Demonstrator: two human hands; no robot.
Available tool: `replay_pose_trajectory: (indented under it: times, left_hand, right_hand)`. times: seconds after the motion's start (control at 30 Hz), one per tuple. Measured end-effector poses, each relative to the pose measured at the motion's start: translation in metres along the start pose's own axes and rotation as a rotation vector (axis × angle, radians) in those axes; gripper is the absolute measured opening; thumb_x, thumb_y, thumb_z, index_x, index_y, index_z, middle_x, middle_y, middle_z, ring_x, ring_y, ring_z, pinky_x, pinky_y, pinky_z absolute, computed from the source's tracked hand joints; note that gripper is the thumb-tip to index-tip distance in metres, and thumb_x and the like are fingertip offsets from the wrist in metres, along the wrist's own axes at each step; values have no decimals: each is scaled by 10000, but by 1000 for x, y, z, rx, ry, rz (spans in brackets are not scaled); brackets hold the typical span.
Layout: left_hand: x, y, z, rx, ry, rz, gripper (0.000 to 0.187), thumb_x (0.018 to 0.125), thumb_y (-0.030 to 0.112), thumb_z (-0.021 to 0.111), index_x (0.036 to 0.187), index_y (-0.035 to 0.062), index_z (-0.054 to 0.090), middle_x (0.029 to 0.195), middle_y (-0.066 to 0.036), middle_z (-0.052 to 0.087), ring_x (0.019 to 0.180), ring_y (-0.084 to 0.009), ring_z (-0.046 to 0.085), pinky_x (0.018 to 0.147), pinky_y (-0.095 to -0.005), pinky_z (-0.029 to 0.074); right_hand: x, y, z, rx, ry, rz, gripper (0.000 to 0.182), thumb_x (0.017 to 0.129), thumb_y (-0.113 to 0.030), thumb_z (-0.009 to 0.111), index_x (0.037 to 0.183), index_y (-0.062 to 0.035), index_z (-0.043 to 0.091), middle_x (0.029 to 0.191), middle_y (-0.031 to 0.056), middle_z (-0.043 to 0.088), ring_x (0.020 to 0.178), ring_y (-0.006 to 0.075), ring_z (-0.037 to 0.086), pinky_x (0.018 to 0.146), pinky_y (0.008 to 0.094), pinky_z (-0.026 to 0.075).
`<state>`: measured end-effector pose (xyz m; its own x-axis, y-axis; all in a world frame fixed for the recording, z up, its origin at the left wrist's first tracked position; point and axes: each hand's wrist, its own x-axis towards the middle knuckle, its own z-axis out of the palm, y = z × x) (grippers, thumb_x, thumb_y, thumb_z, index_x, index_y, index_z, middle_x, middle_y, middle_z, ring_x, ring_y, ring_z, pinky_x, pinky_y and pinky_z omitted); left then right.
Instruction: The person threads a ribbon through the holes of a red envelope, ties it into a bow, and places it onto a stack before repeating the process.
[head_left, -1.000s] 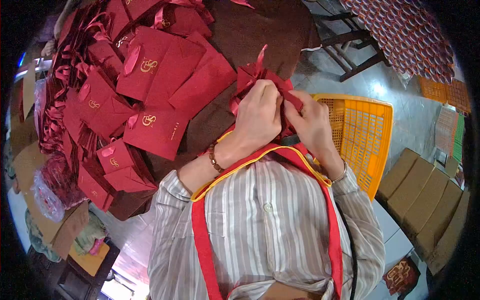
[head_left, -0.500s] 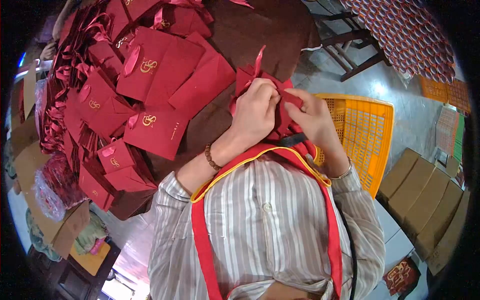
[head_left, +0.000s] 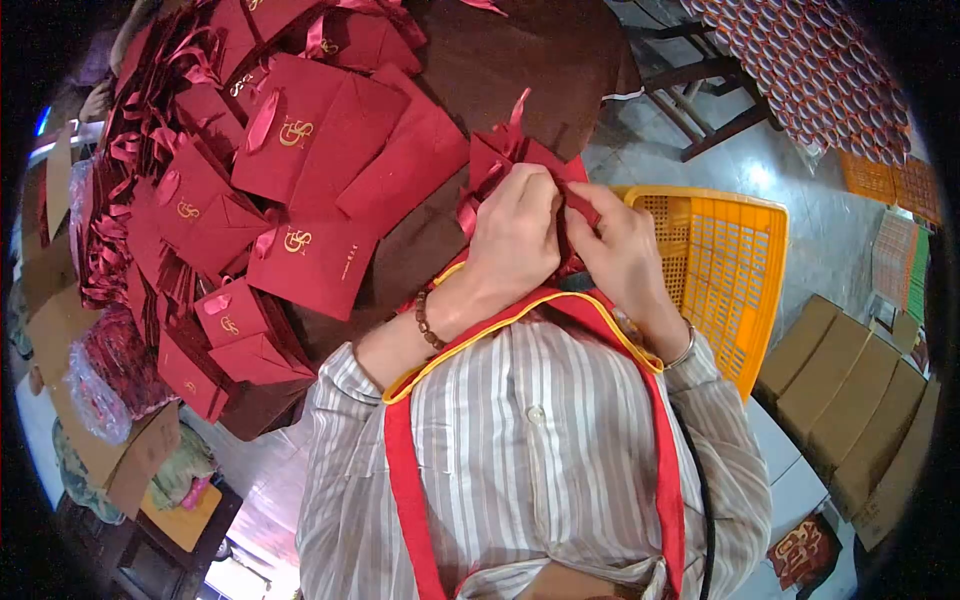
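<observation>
Both hands [head_left: 560, 235] pinched on red bag [head_left: 500, 155]

- Gift bags [head_left: 315, 262]: deep red, gold monogram.
- Ribbon [head_left: 516, 112]: red satin.
- Worktop [head_left: 520, 50]: dark brown cloth.
- Crate [head_left: 722, 270]: orange-yellow lattice.
- Shirt [head_left: 530, 440]: grey-and-white stripes.
- Apron [head_left: 400, 470]: red, yellow piping.
- Boxes [head_left: 850, 400]: brown.

Strong fisheye warp; black vignette rings frame. Even, fairly bright indoor light. Glare patch on grey floor [head_left: 760, 180] just above yellow crate [head_left: 725, 270]; blown-out white below-left of crate at frame bottom. Centre sharp, edges soft, dim.
</observation>
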<state>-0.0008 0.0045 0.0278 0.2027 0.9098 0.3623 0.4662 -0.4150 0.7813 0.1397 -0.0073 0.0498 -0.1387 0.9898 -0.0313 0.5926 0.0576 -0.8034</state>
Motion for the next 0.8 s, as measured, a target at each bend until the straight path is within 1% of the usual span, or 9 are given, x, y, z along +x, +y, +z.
replay_pose_trajectory:
  times: [0.03, 0.1, 0.43, 0.53, 0.6, 0.63, 0.7, 0.73, 0.8]
  left_hand:
    - [-1, 0, 1, 0, -1, -1, 153, 681, -99, 551, 804, -26, 497, 825, -182, 543, 722, -364, 552, 607, -396, 462]
    - [-3, -1, 4, 35, -4, 85, 218, 621, -72, 553, 807, -36, 444, 796, -196, 479, 737, -370, 507, 625, -424, 429]
    - [-8, 2, 7, 22, 7, 93, 283, 612, -61, 558, 874, -57, 452, 815, -200, 482, 758, -376, 508, 644, -425, 434]
    - [-7, 2, 9, 6, 15, 102, 250, 628, -66, 561, 857, -47, 463, 851, -203, 495, 767, -370, 512, 653, -418, 439]
    - [-10, -2, 9, -34, 34, 106, 234, 636, -65, 569, 848, -46, 473, 875, -203, 502, 775, -364, 515, 660, -414, 441]
    - [-11, -3, 9, -75, 51, 113, 219, 644, -64, 578, 840, -44, 483, 898, -202, 509, 783, -358, 517, 668, -409, 442]
    - [-9, 0, 9, -77, 88, 108, 189, 670, -60, 596, 838, -31, 516, 880, -181, 527, 772, -338, 535, 659, -393, 447]
    - [-8, 1, 7, -72, 127, 104, 161, 695, -56, 614, 837, -18, 549, 862, -159, 546, 760, -318, 553, 651, -377, 452]
    - [-8, 1, 3, 10, 115, 110, 160, 698, -46, 622, 842, -13, 560, 873, -147, 545, 768, -310, 549, 653, -374, 448]
  right_hand:
    - [-1, -2, 1, 0, -1, 1, 263, 793, -98, 577, 1041, -11, 586, 753, 211, 607, 632, 255, 626, 586, 307, 475]
    - [-3, -6, 2, -75, 17, -42, 234, 784, -79, 554, 1000, 10, 559, 752, 233, 593, 680, 375, 599, 613, 430, 476]
    - [-6, -9, 1, -35, 1, -50, 250, 781, -68, 550, 1014, 21, 550, 738, 240, 590, 666, 380, 599, 606, 429, 481]
    - [-8, -6, 1, -36, 9, -47, 249, 780, -71, 555, 1013, 18, 552, 732, 235, 589, 652, 366, 601, 591, 420, 480]
    - [-9, 1, 2, -28, 57, -77, 274, 788, -80, 578, 1053, -10, 578, 705, 169, 598, 501, 197, 549, 503, 302, 448]
    - [-9, 5, 3, -29, 59, -75, 274, 788, -80, 578, 1053, -10, 578, 705, 169, 598, 501, 197, 549, 503, 302, 448]
    - [-9, 12, 3, 87, 43, -28, 258, 798, -81, 585, 1044, -1, 580, 718, 121, 618, 510, 119, 519, 496, 269, 432]
    - [-9, 13, 1, 91, 40, -30, 258, 798, -81, 585, 1044, -1, 580, 718, 121, 618, 510, 119, 519, 496, 269, 432]
    - [-9, 14, -2, 24, 23, -53, 240, 806, -76, 583, 1034, 0, 584, 712, 78, 618, 529, 54, 478, 483, 239, 409]
